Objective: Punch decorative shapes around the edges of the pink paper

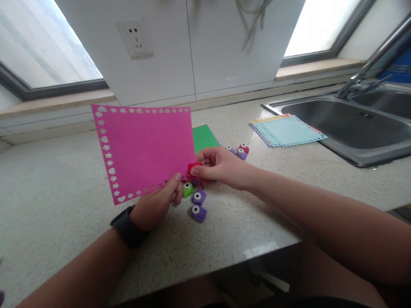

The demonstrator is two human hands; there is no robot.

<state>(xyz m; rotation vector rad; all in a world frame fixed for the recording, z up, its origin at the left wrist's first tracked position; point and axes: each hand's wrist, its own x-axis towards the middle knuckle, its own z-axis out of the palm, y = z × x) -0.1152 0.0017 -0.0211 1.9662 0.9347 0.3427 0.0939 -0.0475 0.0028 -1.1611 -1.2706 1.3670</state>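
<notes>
Pink sheet (144,147): one, card or paper, held up off the counter (58,179), tilted, its top, left and part of its bottom edge punched with small hearts and stars. Its lower right corner sits between the two hands.

Left hand (157,205): fingers closed together, pinching the sheet's bottom edge from below, thumb tip against the pink face near the corner. Black watch (127,231) on the wrist.

Right hand (221,164): thumb and forefinger clamped on a red punch (193,168), which sits at the sheet's lower right corner, touching its edge. The remaining fingers curl behind it.

Loose punches on the counter, just under the hands: one green punch (188,189), two purple punches (198,205), each with a white button on top. Touching one another, near but apart from the left hand's fingertips.

Further punches (239,150): a small cluster, purple and red, beyond the right hand.

Green sheet (204,137): flat on the counter, partly hidden behind the pink one.

Stack of pale sheets (287,130): blue uppermost, punched borders, lying beside the steel sink (346,124).

Wall socket (135,39): above the counter.
</notes>
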